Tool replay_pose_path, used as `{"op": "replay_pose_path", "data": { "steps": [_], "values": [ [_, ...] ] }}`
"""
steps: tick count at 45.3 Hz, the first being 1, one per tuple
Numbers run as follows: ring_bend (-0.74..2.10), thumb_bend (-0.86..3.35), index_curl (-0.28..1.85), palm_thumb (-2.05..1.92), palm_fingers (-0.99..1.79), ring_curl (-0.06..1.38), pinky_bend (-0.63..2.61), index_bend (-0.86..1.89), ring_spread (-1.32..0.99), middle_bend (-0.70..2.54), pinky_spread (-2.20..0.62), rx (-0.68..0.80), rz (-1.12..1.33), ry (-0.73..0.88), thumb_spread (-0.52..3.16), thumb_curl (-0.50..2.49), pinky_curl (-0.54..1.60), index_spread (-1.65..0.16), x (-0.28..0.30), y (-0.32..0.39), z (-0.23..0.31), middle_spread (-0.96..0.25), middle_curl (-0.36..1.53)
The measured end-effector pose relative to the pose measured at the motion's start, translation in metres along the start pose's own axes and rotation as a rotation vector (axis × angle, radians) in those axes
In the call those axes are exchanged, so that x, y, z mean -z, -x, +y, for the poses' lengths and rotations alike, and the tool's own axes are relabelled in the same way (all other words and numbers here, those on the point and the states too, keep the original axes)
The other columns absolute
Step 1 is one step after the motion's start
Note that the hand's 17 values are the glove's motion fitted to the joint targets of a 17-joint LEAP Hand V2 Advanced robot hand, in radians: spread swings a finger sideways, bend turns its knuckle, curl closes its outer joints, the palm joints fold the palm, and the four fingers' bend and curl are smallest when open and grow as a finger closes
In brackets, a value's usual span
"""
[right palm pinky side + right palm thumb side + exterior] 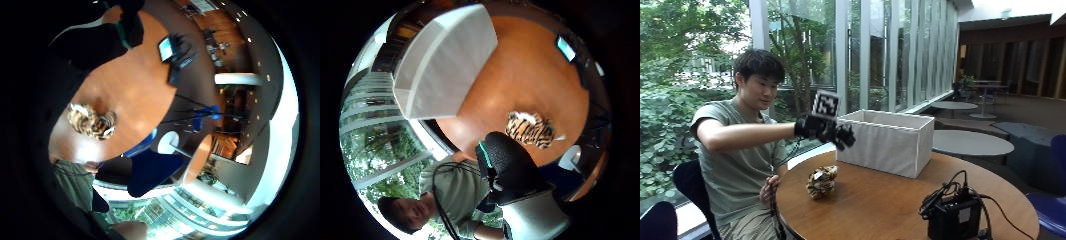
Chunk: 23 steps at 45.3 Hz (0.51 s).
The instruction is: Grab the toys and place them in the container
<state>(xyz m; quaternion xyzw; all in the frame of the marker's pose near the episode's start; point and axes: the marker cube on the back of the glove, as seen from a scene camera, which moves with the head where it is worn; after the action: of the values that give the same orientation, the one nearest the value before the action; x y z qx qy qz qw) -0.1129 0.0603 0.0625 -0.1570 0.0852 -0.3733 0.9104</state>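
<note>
A striped tiger plush toy (822, 181) lies on the round wooden table (893, 205) near its left edge, in front of the person. Beside it on the table stands the white fabric container (886, 142), open at the top. My gloved right hand (826, 131) hangs in the air above the table, between the toy and the container's near corner, with its fingers relaxed and nothing in them. The palm views show the tiger toy (531, 130) (91, 121) well below the hand and the container (442, 60) beside it. What is inside the container is hidden.
A black device with cables (953, 215) sits near the table's front right edge. The person's bare left hand (768, 189) rests at the table's left rim. A blue chair (1049, 200) stands at the right.
</note>
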Motion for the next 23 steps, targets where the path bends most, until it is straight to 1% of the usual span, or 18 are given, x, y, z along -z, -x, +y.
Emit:
{"op": "replay_pose_path", "data": {
  "steps": [1, 2, 3, 6, 7, 8, 9, 12, 14, 15, 16, 18, 23],
  "values": [
    [0.56, -0.02, 0.23, 0.01, -0.16, 0.35, 1.12, 0.07, -0.03, 0.18, 0.03, -0.009, 0.014, 0.017, 1.22, 0.43, 0.34, -0.2, -0.015, -0.004, 0.002, -0.04, 0.47],
    [0.56, -0.03, 0.22, 0.0, -0.16, 0.35, 1.11, 0.07, -0.04, 0.19, 0.02, -0.052, 0.017, 0.03, 1.22, 0.43, 0.34, -0.2, -0.029, -0.007, 0.001, -0.05, 0.46],
    [0.56, -0.03, 0.22, 0.0, -0.16, 0.35, 1.1, 0.08, -0.03, 0.19, 0.03, -0.131, 0.006, 0.04, 1.22, 0.42, 0.34, -0.2, -0.045, -0.009, -0.002, -0.05, 0.46],
    [0.55, -0.03, 0.21, -0.02, -0.17, 0.35, 1.07, 0.08, -0.04, 0.18, 0.03, -0.463, -0.116, 0.074, 1.21, 0.41, 0.33, -0.2, -0.113, -0.015, -0.015, -0.06, 0.45],
    [0.55, -0.03, 0.21, -0.02, -0.17, 0.35, 1.07, 0.08, -0.04, 0.18, 0.02, -0.517, -0.169, 0.081, 1.21, 0.41, 0.33, -0.2, -0.134, -0.014, -0.019, -0.06, 0.45],
    [0.55, -0.03, 0.21, -0.02, -0.17, 0.35, 1.06, 0.08, -0.04, 0.18, 0.03, -0.528, -0.214, 0.077, 1.2, 0.4, 0.33, -0.2, -0.15, -0.01, -0.021, -0.06, 0.45],
    [0.55, -0.04, 0.2, -0.03, -0.17, 0.35, 1.05, 0.08, -0.04, 0.17, 0.02, -0.508, -0.248, 0.057, 1.2, 0.4, 0.33, -0.2, -0.162, -0.004, -0.022, -0.06, 0.44],
    [0.61, -0.05, 0.2, -0.04, -0.09, 0.36, 1.03, 0.08, -0.05, 0.19, 0.02, -0.411, -0.271, -0.062, 1.17, 0.38, 0.32, -0.2, -0.181, 0.021, -0.025, -0.06, 0.44],
    [0.73, -0.05, 0.19, -0.04, 0.08, 0.39, 1.0, 0.08, -0.09, 0.26, 0.0, -0.385, -0.244, -0.126, 1.15, 0.38, 0.31, -0.2, -0.186, 0.03, -0.026, -0.1, 0.46],
    [0.78, -0.05, 0.18, -0.04, 0.12, 0.39, 0.97, 0.07, -0.11, 0.29, 0.0, -0.383, -0.228, -0.146, 1.14, 0.37, 0.3, -0.2, -0.187, 0.032, -0.027, -0.11, 0.46],
    [0.85, -0.04, 0.18, -0.03, 0.23, 0.41, 0.95, 0.08, -0.14, 0.34, -0.01, -0.383, -0.214, -0.16, 1.14, 0.37, 0.29, -0.2, -0.188, 0.034, -0.028, -0.13, 0.48],
    [0.95, -0.04, 0.17, -0.03, 0.28, 0.42, 0.93, 0.09, -0.17, 0.34, -0.03, -0.388, -0.19, -0.18, 1.13, 0.37, 0.27, -0.2, -0.188, 0.035, -0.029, -0.15, 0.47],
    [1.21, -0.03, 0.21, -0.02, 0.41, 0.52, 0.91, 0.2, -0.25, 0.25, -0.1, -0.383, -0.158, -0.217, 1.12, 0.36, 0.28, -0.2, -0.188, 0.038, -0.033, -0.18, 0.46]
  ]
}}
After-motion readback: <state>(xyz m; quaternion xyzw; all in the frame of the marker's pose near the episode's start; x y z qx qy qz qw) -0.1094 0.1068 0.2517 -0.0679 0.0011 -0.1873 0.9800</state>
